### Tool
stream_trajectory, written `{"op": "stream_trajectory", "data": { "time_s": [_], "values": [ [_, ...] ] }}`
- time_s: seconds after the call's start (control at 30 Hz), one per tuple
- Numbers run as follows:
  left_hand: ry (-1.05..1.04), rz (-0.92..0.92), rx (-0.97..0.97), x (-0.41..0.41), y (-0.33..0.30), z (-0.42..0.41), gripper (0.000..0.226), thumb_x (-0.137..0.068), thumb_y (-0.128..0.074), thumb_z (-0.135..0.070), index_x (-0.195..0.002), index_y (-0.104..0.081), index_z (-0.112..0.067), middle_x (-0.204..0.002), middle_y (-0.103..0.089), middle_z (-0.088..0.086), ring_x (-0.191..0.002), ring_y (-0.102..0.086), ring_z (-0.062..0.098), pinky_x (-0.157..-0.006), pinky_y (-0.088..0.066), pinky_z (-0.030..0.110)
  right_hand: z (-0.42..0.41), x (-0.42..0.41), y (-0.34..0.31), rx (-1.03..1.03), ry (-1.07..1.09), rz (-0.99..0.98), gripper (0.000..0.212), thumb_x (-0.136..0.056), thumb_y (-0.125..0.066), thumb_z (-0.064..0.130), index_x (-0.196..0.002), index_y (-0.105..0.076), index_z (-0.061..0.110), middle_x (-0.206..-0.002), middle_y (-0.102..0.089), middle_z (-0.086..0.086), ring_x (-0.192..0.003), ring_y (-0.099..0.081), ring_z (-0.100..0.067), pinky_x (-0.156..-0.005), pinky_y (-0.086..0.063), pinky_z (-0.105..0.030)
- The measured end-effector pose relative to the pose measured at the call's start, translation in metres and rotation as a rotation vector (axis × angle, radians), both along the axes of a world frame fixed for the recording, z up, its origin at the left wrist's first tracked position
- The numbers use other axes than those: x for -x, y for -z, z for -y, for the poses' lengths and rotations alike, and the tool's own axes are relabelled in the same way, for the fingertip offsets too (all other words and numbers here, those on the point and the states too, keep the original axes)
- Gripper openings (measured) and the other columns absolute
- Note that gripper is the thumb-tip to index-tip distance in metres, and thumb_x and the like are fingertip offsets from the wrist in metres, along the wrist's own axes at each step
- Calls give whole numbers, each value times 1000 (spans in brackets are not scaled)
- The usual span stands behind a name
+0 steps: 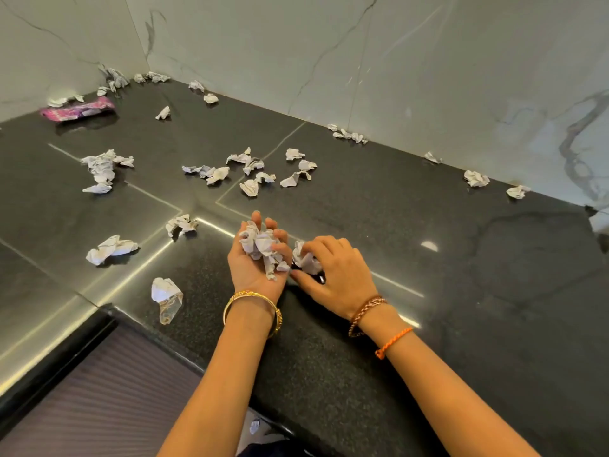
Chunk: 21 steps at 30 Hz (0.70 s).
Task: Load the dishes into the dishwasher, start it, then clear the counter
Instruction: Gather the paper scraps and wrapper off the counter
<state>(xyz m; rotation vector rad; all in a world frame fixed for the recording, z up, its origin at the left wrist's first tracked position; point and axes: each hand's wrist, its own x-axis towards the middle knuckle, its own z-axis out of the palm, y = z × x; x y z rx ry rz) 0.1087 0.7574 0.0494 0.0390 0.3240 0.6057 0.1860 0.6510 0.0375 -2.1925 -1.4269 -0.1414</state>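
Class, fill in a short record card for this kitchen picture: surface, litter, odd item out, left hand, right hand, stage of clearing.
surface: dark speckled counter against a marbled wall
litter: many crumpled paper scraps scattered to the far corner
odd item out: pink wrapper at far left
left hand: left hand palm up, cupping a paper bundle
right hand: right hand has its grip on a paper wad on the counter
stage of clearing: begun, most scraps not yet gathered

Bright and mostly sharp, shiny white glare streaks on the dark counter, edges bent, small soft shadows.
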Motion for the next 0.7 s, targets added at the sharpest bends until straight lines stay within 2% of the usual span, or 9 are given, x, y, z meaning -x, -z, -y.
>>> {"op": "stream_trajectory", "data": {
  "time_s": [0.07,0.17,0.23,0.37,0.43,0.5,0.53,0.63,0.7],
  "values": [
    [13,4,-4,1,-1,0,34,-95,-36,-27,-79,-64,-18,-71,-59,3,-49,-56,14,-38,-44,15,0,1,1,25,-2,158,32,-81,-43,43,-85,-60,16,-81,-60,-2,-69,-57,-21,-53,-36,-23],
    [25,-25,-31,0,-1,0,30,-95,-36,-27,-82,-61,-19,-73,-58,2,-48,-56,13,-37,-44,15,1,-1,-4,60,-9,49,27,-92,-49,30,-94,-59,5,-92,-62,-13,-84,-59,-30,-61,-39,-31],
    [35,-62,-61,-1,-2,4,29,-96,-37,-28,-83,-61,-20,-73,-57,2,-47,-56,12,-37,-44,15,5,-6,-5,2,46,-101,27,-92,-52,28,-91,-60,2,-89,-65,-17,-83,-59,-31,-66,-38,-31],
    [61,-171,-128,-10,-3,13,27,-97,-39,-27,-86,-62,-18,-80,-61,2,-57,-63,13,-42,-49,17,4,-9,-27,-360,120,-392,28,-87,-61,27,-70,-62,5,-55,-55,2,-53,-50,-6,-50,-32,-14],
    [104,-134,-99,-19,-4,25,26,-97,-40,-26,-90,-62,-14,-87,-63,5,-72,-65,16,-55,-57,23,2,-7,-42,-523,83,-426,28,-85,-59,29,-68,-61,7,-50,-49,10,-48,-47,-3,-47,-32,-11],
    [184,-81,-109,-27,-7,39,27,-94,-41,-24,-94,-64,-9,-88,-67,9,-77,-67,19,-69,-56,28,2,-5,-53,-572,30,-345,28,-83,-59,33,-69,-61,10,-54,-51,8,-49,-46,1,-49,-34,-10],
    [216,-55,-125,-30,-9,47,27,-90,-45,-24,-89,-66,-7,-82,-69,10,-74,-69,20,-69,-57,29,2,-5,-53,-559,21,-258,30,-83,-57,36,-70,-62,9,-58,-54,4,-51,-47,1,-51,-35,-12],
    [206,-18,-109,-43,-15,65,16,-76,-52,-21,-84,-62,-11,-66,-67,5,-59,-67,16,-57,-57,24,11,-15,-42,-437,103,71,31,-79,-50,37,-72,-64,10,-64,-56,-5,-54,-54,-18,-57,-34,-22],
    [160,-52,-111,-53,-13,71,18,-87,-43,-22,-90,-60,-15,-64,-64,4,-56,-64,15,-55,-55,22,21,-23,-35,-360,161,190,30,-80,-49,38,-74,-65,13,-67,-57,-5,-55,-54,-20,-54,-32,-19]
  ]
}}
